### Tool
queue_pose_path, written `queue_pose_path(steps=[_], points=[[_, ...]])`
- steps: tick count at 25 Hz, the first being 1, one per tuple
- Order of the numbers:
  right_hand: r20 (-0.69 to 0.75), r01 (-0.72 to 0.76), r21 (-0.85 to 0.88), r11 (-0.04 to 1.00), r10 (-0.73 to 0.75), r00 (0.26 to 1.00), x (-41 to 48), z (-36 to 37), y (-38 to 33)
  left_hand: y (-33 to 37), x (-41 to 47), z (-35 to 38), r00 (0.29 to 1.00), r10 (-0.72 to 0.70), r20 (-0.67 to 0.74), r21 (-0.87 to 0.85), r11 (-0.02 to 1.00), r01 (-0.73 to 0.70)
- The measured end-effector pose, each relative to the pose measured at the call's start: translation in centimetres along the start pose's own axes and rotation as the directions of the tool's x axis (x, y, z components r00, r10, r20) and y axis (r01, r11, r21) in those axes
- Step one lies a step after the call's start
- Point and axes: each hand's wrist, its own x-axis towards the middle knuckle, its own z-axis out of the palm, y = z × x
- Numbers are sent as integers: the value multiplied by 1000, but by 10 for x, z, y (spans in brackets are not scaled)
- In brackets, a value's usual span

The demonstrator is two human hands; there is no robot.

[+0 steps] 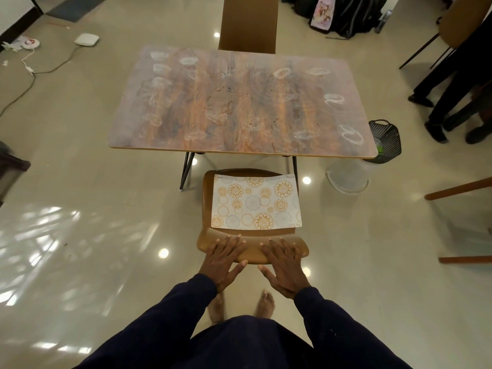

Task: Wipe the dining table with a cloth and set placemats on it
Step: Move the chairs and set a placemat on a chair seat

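Both hands flat on top of the chair [207,198] back, right in front of me. Left hand [225,255] has its fingers spread, palm down, thumb hanging off the near edge. Right hand [283,265] is the same, just beside it, not touching it. Neither is holding anything.

Placemat [257,202] lies flat on the chair seat at 12, just past my fingertips. It's pale w/ gold and grey circle pattern, and its right edge hangs a bit over the seat side.

Table [239,102] is further out at 12, wood-look top, w/ white ring marks and smears all over, thickest along the left and right edges. Far chair [249,22] is pushed in on the opposite side.

Containers: black mesh bin [387,141] on the floor at 2, by the table's near right corner. There's sth green and sth pale inside, can't tell what. Whitish tub [348,177] is just beside it, nearer me, partly under the table corner. Can't tell its contents.

Bags [346,14] are piled on the floor at 1. Someone's legs [452,89] in dark trousers at 3. White flat box [86,39] and a cable [40,73] on the floor at 10. My bare feet [265,304] are on the tiles below my hands.
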Motion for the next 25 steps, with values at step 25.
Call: queue_pose_path(steps=[25], points=[[-278, -28, 127, 992, 62, 959, -4, -22, 15, 28, 15, -10, 1000, -10, -10, -38, 999, 10]])
